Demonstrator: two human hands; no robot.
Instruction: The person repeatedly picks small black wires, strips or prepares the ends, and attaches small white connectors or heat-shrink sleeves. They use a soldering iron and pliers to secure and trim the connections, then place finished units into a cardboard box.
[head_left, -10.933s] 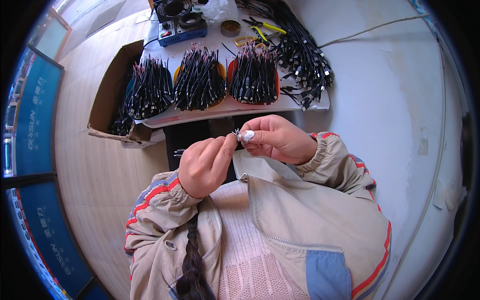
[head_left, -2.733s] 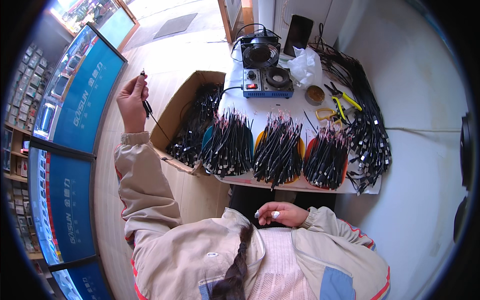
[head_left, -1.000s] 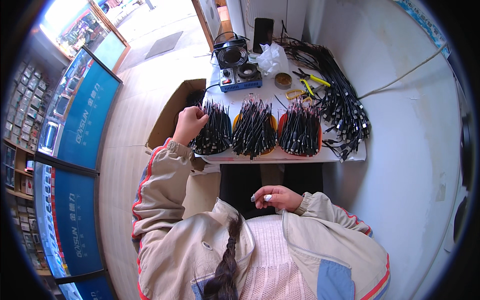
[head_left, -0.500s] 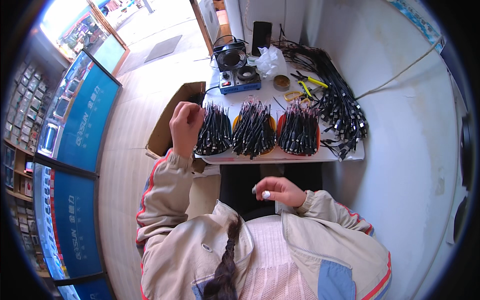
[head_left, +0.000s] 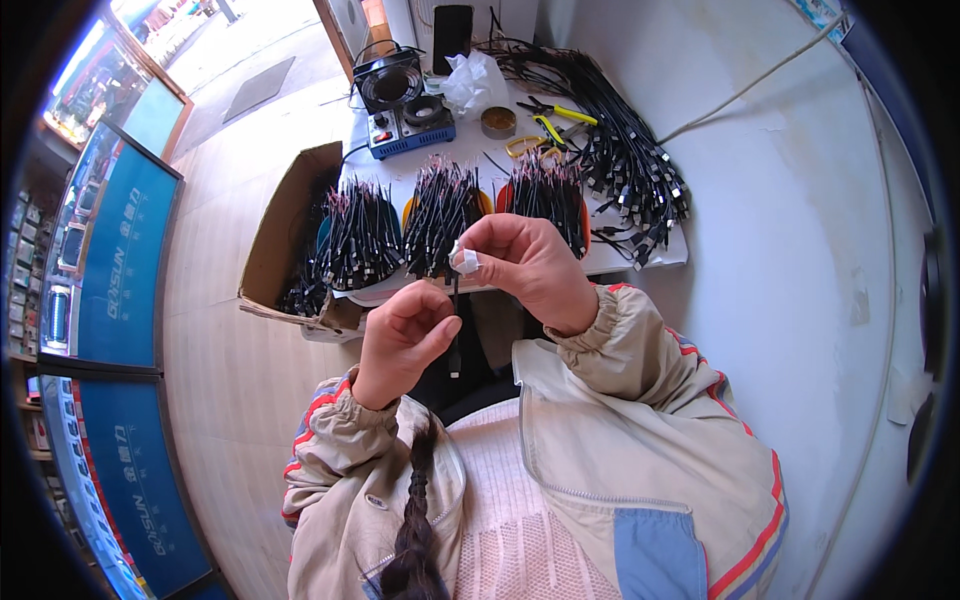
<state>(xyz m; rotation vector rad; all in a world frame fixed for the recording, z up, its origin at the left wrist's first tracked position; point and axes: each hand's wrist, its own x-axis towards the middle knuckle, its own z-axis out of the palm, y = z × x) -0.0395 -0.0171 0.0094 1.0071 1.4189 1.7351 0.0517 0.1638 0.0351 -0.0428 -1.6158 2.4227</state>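
Right at the middle of the view, a short black cable (head_left: 455, 330) hangs upright between the two hands, in front of the table edge and above the person's lap. Its upper end sits at the fingertips of the right hand (head_left: 525, 265), whose thumb and forefinger are pinched narrow around it; one fingertip there wears a white wrap. The cable runs down past the left hand (head_left: 400, 340), whose fingers are curled in loosely and whose thumb and forefinger close on the cable's middle, with the lower end dangling free just below. The two hands are near each other, the right one higher and closer to the table.

Behind them, on the white table (head_left: 640, 262), three bundles of black cables (head_left: 440, 215) lie side by side on round orange holders. A larger heap of black cables (head_left: 620, 160) sprawls along the right side of the table. Farther back stand a blue solder pot (head_left: 405, 105), a roll of tape (head_left: 498, 122) and yellow-handled cutters (head_left: 545, 125). An open cardboard box (head_left: 285, 240) holding more cables sits just beside the table on the left.
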